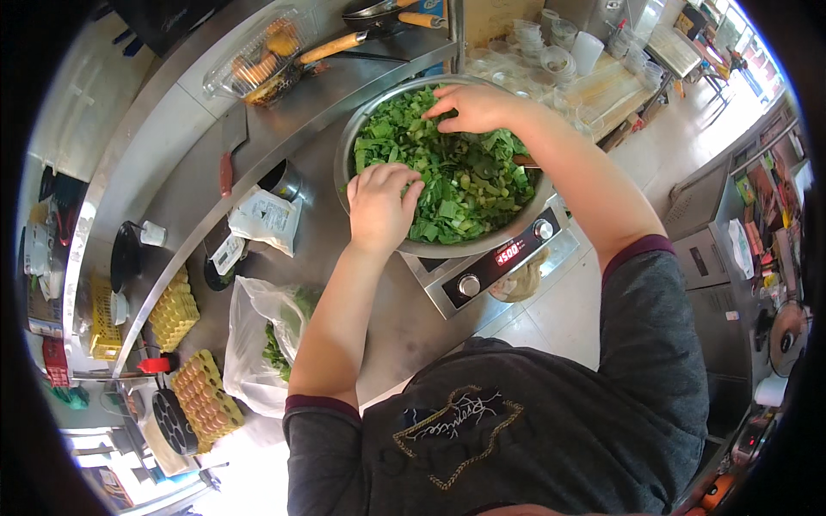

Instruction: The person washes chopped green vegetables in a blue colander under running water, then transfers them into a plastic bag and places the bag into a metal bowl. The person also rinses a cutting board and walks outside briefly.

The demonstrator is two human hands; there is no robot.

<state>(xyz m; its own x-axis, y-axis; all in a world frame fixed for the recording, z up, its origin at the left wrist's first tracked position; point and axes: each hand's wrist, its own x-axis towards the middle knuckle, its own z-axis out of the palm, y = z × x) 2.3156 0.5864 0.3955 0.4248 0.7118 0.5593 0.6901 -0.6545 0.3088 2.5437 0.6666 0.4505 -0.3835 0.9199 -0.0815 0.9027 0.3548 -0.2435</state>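
A wide metal basin (pixel 445 249) of chopped leafy greens (pixel 461 203) stands on an induction cooker (pixel 431 293) with a lit red display. At the left side of the basin, my left hand (pixel 382 201) lies over the greens with its fingers bent; whether it grips any leaves is hidden. My right hand (pixel 474 108) is over the far side, fingers spread and tips at the leaves. Under my right forearm, a brown handle-like piece (pixel 524 160) shows at the basin's inner edge.
Left of the basin are a white packet (pixel 266 218), a metal pot (pixel 284 180) and a plastic bag (pixel 248 361) with greens. A cleaver (pixel 233 132) lies on the raised shelf. Egg trays (pixel 205 396) sit nearer, at left. Plastic cups (pixel 558 61) crowd a table beyond.
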